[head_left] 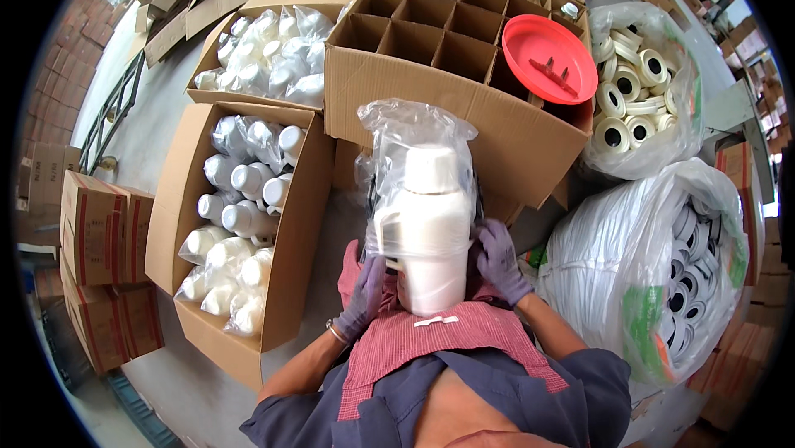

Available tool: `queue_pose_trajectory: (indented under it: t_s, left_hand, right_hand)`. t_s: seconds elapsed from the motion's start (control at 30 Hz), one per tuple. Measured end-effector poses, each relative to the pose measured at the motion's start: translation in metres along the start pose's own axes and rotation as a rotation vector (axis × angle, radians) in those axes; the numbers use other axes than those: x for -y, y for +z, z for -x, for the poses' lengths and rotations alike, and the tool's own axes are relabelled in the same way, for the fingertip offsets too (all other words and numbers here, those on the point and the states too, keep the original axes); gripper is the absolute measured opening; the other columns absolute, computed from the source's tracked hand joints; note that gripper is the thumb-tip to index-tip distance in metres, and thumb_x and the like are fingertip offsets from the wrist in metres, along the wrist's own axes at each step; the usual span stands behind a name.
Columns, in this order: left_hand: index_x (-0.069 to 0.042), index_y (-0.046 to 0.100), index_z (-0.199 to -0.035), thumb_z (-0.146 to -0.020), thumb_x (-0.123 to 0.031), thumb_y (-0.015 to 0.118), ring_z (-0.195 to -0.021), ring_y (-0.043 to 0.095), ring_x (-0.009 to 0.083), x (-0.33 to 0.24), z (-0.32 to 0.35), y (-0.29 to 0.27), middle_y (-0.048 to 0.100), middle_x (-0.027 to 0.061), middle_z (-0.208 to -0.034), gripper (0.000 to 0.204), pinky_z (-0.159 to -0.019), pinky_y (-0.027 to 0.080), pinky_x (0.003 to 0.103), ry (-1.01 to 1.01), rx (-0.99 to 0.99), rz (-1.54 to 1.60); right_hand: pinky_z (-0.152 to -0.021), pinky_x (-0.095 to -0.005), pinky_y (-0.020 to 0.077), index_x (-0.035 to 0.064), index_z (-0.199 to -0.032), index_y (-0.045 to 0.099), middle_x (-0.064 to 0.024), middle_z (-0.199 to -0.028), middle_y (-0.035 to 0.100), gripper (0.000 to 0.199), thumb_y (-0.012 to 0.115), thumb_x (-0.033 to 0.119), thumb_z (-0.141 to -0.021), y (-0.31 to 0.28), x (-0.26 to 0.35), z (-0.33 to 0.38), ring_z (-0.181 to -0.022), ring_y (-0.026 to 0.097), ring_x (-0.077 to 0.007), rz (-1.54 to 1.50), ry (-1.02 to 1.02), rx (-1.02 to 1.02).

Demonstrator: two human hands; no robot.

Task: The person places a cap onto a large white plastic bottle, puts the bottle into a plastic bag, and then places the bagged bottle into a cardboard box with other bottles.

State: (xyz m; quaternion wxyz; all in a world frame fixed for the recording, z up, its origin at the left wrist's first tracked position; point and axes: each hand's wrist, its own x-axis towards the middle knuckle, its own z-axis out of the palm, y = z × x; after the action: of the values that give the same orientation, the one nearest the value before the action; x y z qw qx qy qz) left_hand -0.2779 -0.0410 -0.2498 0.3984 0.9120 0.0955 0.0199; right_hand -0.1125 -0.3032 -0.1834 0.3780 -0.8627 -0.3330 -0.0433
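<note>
A white vacuum jug [436, 282] with a white lid stands between my hands, close against my checked apron. A clear plastic bag [414, 123] covers its lid and upper body; its lower part is bare. My left hand [364, 299], in a purple glove, is closed at the jug's left side by the handle, at the bag's edge. On the other side my gloved right hand [502, 264] has its fingers closed on the bag's edge.
Left, a carton [286, 282] holds several bagged white jugs; another such carton [199, 88] stands behind. Ahead is a divided carton [397, 75] with bottles and a red dish [542, 42]. Bags of cream rings [625, 79] and white ring parts [596, 241] sit at right.
</note>
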Motion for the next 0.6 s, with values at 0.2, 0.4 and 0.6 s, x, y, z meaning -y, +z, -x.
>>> queue_pose_trajectory:
  t_s: [0.2,0.4,0.6]
  left_hand:
    - [0.003,0.046,-0.131,-0.102,-0.021,0.037,-0.114,0.054,0.0228,-0.033,0.009,-0.005,0.054,0.0139,-0.128,0.039,-0.095,0.044,0.031,-0.033,-0.059,0.136]
    - [-0.002,0.051,-0.127,-0.1,-0.03,0.045,-0.107,0.059,0.0185,-0.073,0.01,-0.075,0.058,0.0103,-0.125,0.039,-0.086,0.049,0.029,0.166,0.482,0.118]
    - [0.002,0.06,-0.096,-0.089,-0.021,0.057,-0.08,0.061,0.0147,-0.087,-0.084,-0.126,0.066,0.0107,-0.091,0.025,-0.071,0.051,0.031,-0.256,0.002,0.519]
  right_hand:
    - [-0.087,-0.0443,0.0469,-0.0008,-0.105,0.058,-0.0184,-0.109,0.054,0.035,0.053,-0.003,-0.07,0.001,0.0,-0.031,-0.1,0.054,-0.0389,0.021,0.019,0.018]
    - [-0.079,-0.04,0.0468,0.0088,-0.089,0.061,-0.0121,-0.099,0.057,0.02,0.06,0.013,-0.069,0.007,-0.021,0.103,-0.09,0.057,-0.0316,0.096,-0.254,0.358]
    - [-0.079,-0.0428,0.0468,0.0066,-0.086,0.059,-0.0126,-0.096,0.057,0.017,0.062,0.013,-0.071,0.007,-0.013,0.09,-0.089,0.056,-0.0325,-0.083,-0.094,0.411]
